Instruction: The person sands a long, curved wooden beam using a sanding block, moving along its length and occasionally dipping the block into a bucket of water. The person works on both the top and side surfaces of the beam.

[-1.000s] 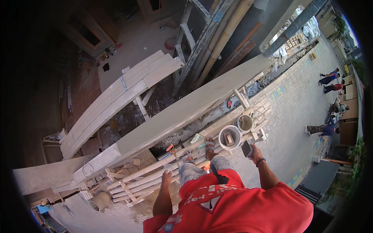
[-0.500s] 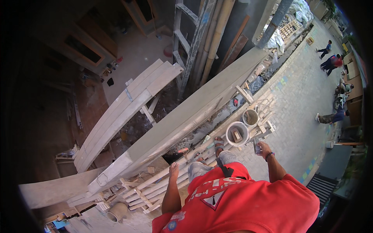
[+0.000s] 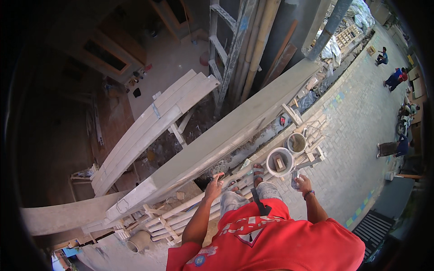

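Note:
My right hand [image 3: 305,184] is closed on a trowel with a flat grey blade [image 3: 295,179], held beside a white bucket [image 3: 270,168]. Inside that bucket lies a wooden block-like tool [image 3: 279,163]. A smaller bucket [image 3: 289,143] next to it holds grey material. My left hand [image 3: 213,187] is raised over the poles, fingers apart, and I see nothing held in it. Just beyond its fingertips shows a small red-orange object [image 3: 219,174]; whether they touch cannot be made out. Ahead of me runs a long, smooth grey plastered beam [image 3: 235,119].
I stand on a scaffold of bamboo poles [image 3: 190,212]. A ladder [image 3: 226,54] and upright bamboo [image 3: 257,49] stand ahead. Left of the beam is a plank platform [image 3: 153,131]. Another bucket [image 3: 139,241] lies lower left. Several people are on the paved road [image 3: 343,135] to the right.
My left hand has moved up and to the right, its fingers spreading near the red-orange object. The right hand with the trowel has shifted slightly left and lower. The whole view has turned a little.

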The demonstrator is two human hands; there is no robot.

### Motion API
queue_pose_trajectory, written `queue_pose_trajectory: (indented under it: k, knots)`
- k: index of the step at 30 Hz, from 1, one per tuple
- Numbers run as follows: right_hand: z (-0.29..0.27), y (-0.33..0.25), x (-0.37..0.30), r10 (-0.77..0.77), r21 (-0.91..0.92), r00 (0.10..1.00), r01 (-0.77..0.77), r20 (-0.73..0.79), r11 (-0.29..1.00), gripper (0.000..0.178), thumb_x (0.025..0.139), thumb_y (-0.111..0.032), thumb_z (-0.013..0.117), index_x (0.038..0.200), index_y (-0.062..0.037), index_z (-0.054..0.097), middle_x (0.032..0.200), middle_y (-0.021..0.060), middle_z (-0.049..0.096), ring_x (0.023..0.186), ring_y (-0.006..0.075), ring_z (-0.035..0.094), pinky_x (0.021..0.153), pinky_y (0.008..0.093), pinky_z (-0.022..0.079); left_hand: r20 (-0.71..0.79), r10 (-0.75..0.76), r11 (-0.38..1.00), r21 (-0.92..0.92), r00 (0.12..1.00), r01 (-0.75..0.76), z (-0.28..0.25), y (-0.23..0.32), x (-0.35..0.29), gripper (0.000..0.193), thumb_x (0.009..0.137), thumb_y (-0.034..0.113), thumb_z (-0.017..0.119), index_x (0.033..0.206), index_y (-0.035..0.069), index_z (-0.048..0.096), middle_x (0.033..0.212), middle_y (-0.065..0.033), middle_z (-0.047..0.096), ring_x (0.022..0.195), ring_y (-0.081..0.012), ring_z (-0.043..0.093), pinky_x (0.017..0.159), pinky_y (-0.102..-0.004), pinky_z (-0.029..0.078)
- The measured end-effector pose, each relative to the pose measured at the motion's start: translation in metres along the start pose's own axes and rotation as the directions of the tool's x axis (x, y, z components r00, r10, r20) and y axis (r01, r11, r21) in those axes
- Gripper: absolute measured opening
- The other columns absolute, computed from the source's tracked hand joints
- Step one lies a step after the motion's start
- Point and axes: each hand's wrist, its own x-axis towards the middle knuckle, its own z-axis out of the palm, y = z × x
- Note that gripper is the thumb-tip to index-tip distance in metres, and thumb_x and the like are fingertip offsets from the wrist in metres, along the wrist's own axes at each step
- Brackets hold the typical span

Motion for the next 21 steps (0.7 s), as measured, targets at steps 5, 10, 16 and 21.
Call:
queue_pose_trajectory:
  k: [5,10,16,21]
  knots:
    - [0.011,-0.028,0.006,-0.042,-0.125,0.999,0.042,0.002,0.991,0.069,0.082,-0.028,0.076,0.139,-0.0013,0.05,0.097,0.0175,0.068,0.079,0.0228,0.066,0.06,0.0352,0.052,0.16,0.281,0.92,0.236,0.946,-0.313,-0.002,0.044,0.089,0.063,0.096,0.039,0.055,0.146,0.002,0.04,0.151,-0.0265,0.036,0.138,-0.0435,0.035,0.113,-0.0544,0.028]
    - [-0.006,-0.014,0.046,-0.156,-0.254,0.988,0.152,0.004,0.955,0.068,0.079,-0.024,0.077,0.137,0.0027,0.052,0.092,0.0202,0.07,0.077,0.024,0.067,0.067,0.0337,0.053,0.228,0.545,0.685,0.434,0.807,-0.586,0.009,0.104,0.217,0.07,0.096,0.046,0.052,0.151,0.006,0.034,0.159,-0.0228,0.021,0.145,-0.0424,0.021,0.118,-0.0557,0.018]
    - [0.054,-0.086,0.104,-0.546,-0.436,0.835,0.516,0.065,0.737,0.064,0.082,-0.021,0.076,0.138,-0.0015,0.052,0.121,0.0196,0.061,0.1,0.0257,0.063,0.079,0.0357,0.053,0.374,0.669,0.409,0.535,0.642,-0.739,0.036,0.151,0.355,0.075,0.097,0.053,0.045,0.153,0.007,0.026,0.162,-0.0161,0.017,0.15,-0.0336,0.011,0.123,-0.0483,0.008]
    - [0.126,-0.219,0.184,-0.799,-0.534,0.599,0.693,0.053,0.484,0.065,0.08,-0.025,0.076,0.137,-0.0037,0.052,0.125,0.025,0.056,0.116,0.0397,0.053,0.1,0.0464,0.042,0.418,0.713,0.341,0.494,0.563,-0.8,0.068,0.156,0.409,0.081,0.095,0.056,0.046,0.153,0.005,0.025,0.163,-0.0103,0.015,0.152,-0.0273,0.006,0.124,-0.0437,0.004]
